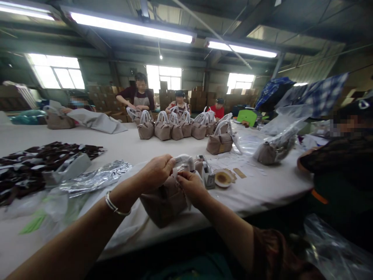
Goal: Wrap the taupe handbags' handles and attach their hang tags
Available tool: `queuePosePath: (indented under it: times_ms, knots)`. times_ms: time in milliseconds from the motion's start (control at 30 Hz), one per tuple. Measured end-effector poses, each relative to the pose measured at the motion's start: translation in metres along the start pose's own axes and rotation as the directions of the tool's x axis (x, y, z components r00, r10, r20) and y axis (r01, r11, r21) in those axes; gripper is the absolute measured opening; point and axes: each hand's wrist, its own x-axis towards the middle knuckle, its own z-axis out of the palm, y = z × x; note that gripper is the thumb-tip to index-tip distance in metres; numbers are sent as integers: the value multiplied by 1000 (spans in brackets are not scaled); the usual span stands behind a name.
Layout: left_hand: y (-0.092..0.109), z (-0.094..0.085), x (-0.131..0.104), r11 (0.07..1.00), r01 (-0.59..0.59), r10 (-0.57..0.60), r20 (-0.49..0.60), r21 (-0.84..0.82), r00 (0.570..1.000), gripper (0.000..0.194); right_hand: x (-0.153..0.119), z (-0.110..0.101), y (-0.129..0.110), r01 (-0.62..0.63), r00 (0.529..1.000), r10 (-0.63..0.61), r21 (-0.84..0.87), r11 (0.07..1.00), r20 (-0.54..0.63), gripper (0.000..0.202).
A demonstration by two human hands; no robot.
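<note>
A taupe handbag (164, 204) stands at the near edge of the white table, below both hands. White wrapping (185, 160) covers its raised handles. My left hand (157, 171), with a silver bangle on the wrist, is closed on the wrapped handle at its left side. My right hand (190, 186) pinches at the white wrapping near the handle's base, its thumb and finger together. The exact bit between those fingertips is too small to make out. Just behind the right hand sits a grey tape dispenser (208, 175).
Wrapped-handle bags (162, 130) stand in rows across the table (116, 146). Dark brown pieces (37, 159) and crinkled clear plastic (97, 179) lie to the left. A tape roll (223, 178) lies right of the dispenser. People sit or stand around, one close at the right.
</note>
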Motion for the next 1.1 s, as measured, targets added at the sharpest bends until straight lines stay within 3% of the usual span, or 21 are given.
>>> queuePosePath:
  times_ms: [67,167,233,333,433,567,700,767,867,933,1033,1100]
  knots:
    - [3,4,-4,996,65,-68,-48,-56,997,42,8,4,-8,52,998,-49,107,993,-27,21]
    - [2,10,-9,957,191,-220,-119,-219,968,68,14,9,-15,103,995,-98,239,966,-29,27]
    - [-2,12,-11,904,214,-257,-72,-371,964,63,14,10,-16,117,992,-124,264,957,6,29]
    - [-9,12,-11,801,218,-226,55,-558,972,47,10,5,-13,149,987,-159,185,971,38,29]
    - [-13,10,-11,749,230,-253,54,-622,966,42,-2,-9,-15,226,974,-226,3,974,21,30]
    - [-12,10,-10,751,218,-243,46,-623,969,37,-24,-29,-35,348,934,-328,-152,925,138,24]
    - [-8,10,-9,810,167,-173,43,-562,984,34,-32,-37,-65,411,885,-368,-106,906,284,28]
    - [-7,10,-9,838,137,-144,29,-528,989,33,-29,-36,-77,458,865,-414,-109,882,284,32]
    - [-7,10,-10,886,110,-126,-6,-450,992,33,-22,-32,-85,539,835,-499,-166,826,230,17]
    - [-6,11,-12,911,106,-127,-25,-399,992,34,-17,-30,-85,488,869,-461,-152,860,181,24]
    - [-3,12,-14,931,96,-119,-45,-351,992,34,-12,-30,-84,281,952,-262,-117,952,159,39]
    - [0,13,-15,942,82,-106,-55,-326,993,33,-11,-31,-85,253,960,-228,-155,955,163,43]
